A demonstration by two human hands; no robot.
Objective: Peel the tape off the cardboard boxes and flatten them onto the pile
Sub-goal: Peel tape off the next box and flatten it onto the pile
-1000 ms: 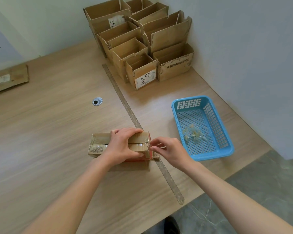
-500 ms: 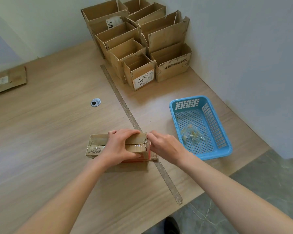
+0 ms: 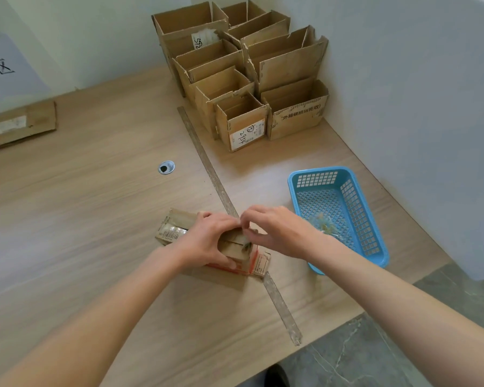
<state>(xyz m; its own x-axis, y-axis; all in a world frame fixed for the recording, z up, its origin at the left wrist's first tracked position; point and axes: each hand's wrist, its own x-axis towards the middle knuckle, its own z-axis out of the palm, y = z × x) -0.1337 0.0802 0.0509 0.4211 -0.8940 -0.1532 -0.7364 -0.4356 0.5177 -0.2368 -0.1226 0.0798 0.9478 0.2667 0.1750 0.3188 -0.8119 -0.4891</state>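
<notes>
A small cardboard box [image 3: 176, 229] with a barcode label lies on its side on the wooden table, near the front. My left hand [image 3: 210, 241] grips it from above, thumb on the near face and fingers over the top. My right hand [image 3: 274, 233] is at the box's right end, its fingertips curled and pinching clear tape at the flap seam. A flattened box [image 3: 23, 124] lies at the far left of the table.
Several open cardboard boxes [image 3: 243, 79] stand in the far corner against the walls. A blue plastic basket [image 3: 338, 174] holding crumpled clear tape [image 3: 323, 223] sits to the right. A strip [image 3: 207, 169] runs across the table, and a cable grommet [image 3: 166, 167] lies left of it.
My right hand has moved up onto the box's right end and now pinches at the seam. The box has turned slightly under my left hand.
</notes>
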